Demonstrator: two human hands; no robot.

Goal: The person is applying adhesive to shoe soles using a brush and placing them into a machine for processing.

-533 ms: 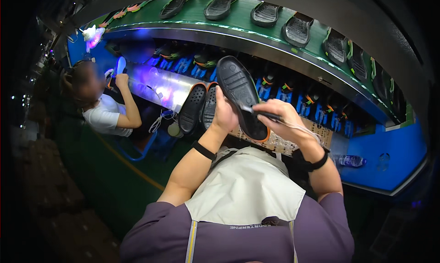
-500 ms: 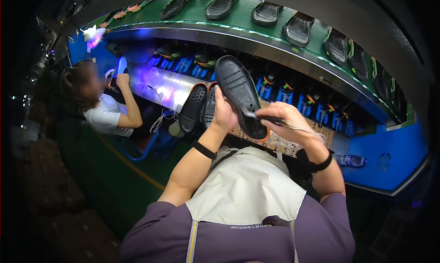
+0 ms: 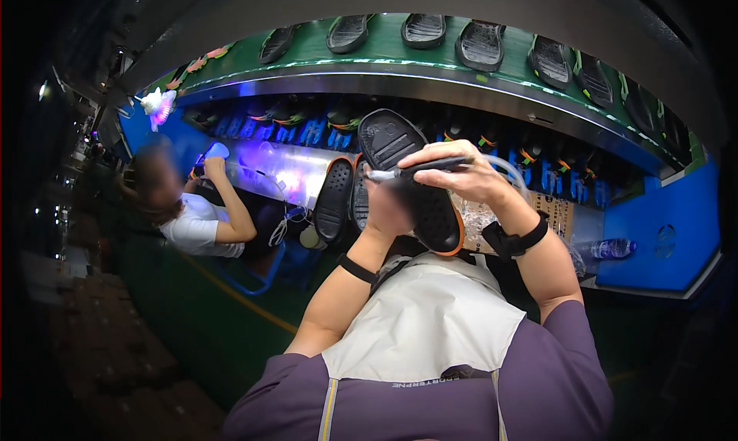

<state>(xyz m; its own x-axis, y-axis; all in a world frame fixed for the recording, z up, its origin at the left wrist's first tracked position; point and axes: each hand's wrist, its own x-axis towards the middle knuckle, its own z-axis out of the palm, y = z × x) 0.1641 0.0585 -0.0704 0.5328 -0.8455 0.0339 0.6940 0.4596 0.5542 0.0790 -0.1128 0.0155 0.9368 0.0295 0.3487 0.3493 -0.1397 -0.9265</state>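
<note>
My left hand [image 3: 390, 210] is closed around the left side of a black shoe sole [image 3: 435, 219] with an orange rim, holding it tilted in front of my apron. Ridges mark its far end, and small holes dot its near end. Between the fingers of my right hand [image 3: 470, 176] is a dark-handled brush [image 3: 437, 164] with a clear tube [image 3: 513, 173] trailing from it. The brush's pale tip lies over the middle of the sole, close to my left thumb. Whether it touches the surface I cannot tell.
Two more black soles stand left of my hands, the outer perforated sole [image 3: 333, 201] nearest a co-worker [image 3: 196, 210]. Behind runs a green conveyor belt [image 3: 377, 55] carrying several soles, above a row of blue holders [image 3: 338, 137]. A plastic bottle [image 3: 613, 249] lies at right.
My right hand has brought the brush up and left along the sole, from its near half to beside my left thumb. The view has shifted slightly.
</note>
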